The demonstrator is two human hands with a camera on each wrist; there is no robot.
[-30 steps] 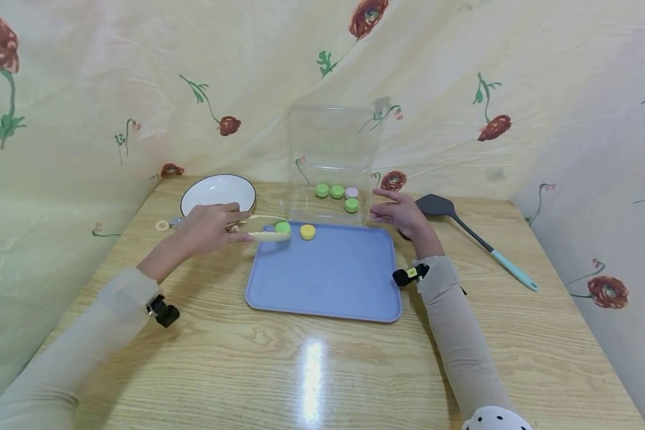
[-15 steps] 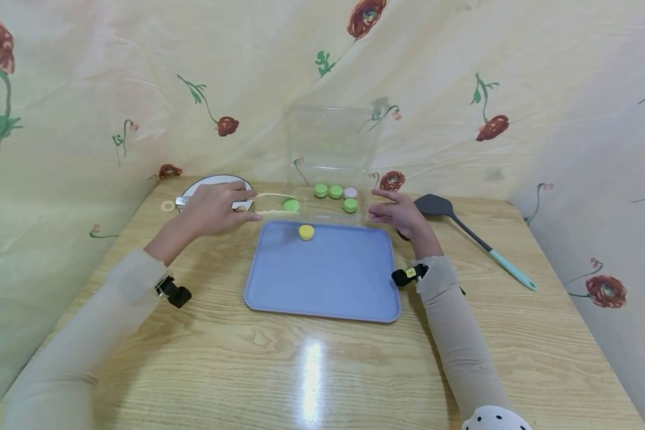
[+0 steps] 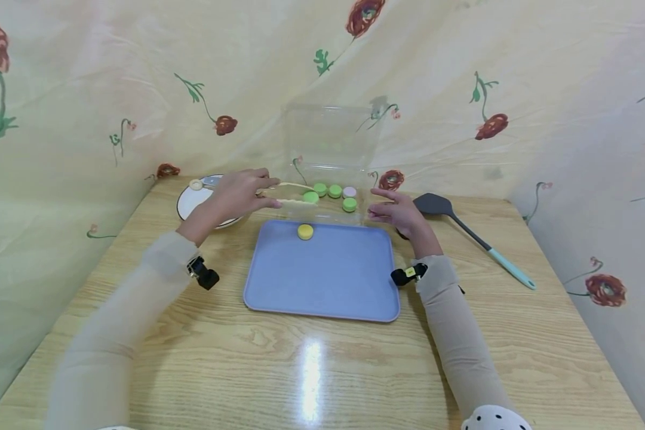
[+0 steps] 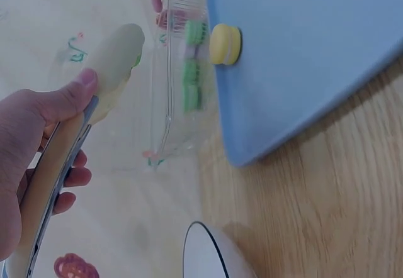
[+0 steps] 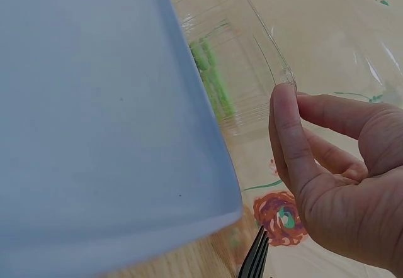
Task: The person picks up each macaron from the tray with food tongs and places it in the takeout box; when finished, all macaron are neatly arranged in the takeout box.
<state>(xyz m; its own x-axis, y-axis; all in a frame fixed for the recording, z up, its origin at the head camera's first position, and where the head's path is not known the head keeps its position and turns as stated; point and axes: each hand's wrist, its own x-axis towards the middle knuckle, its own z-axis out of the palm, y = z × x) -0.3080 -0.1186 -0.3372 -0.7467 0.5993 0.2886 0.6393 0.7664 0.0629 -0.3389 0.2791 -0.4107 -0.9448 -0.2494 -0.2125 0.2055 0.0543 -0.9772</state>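
Observation:
My left hand (image 3: 242,194) holds a pair of tongs (image 4: 55,177) with pale tips and a metal-edged handle. Between the tips sits a green macaron (image 3: 310,197), over the left part of a clear plastic box (image 3: 330,219). Inside that box lie several green macarons (image 3: 335,191) and a lilac one (image 3: 349,192). At the box's right side, my right hand (image 3: 400,213) pinches the edge between thumb and fingers. A yellow macaron (image 3: 305,232) rests near the back edge of the blue tray (image 3: 328,275), just in front of the box.
A white dark-rimmed bowl (image 3: 189,202) stands at the back left, partly behind the left hand. To the right lies a spatula (image 3: 434,204) with a turquoise handle. Dark prongs (image 5: 255,256) show below the right hand. The box's raised lid (image 3: 330,136) leans near the flowered cloth backdrop.
My left hand has carried the green macaron in the tongs from the tray's back left corner, rightward and away, to over the box. The right hand has stayed at the box edge.

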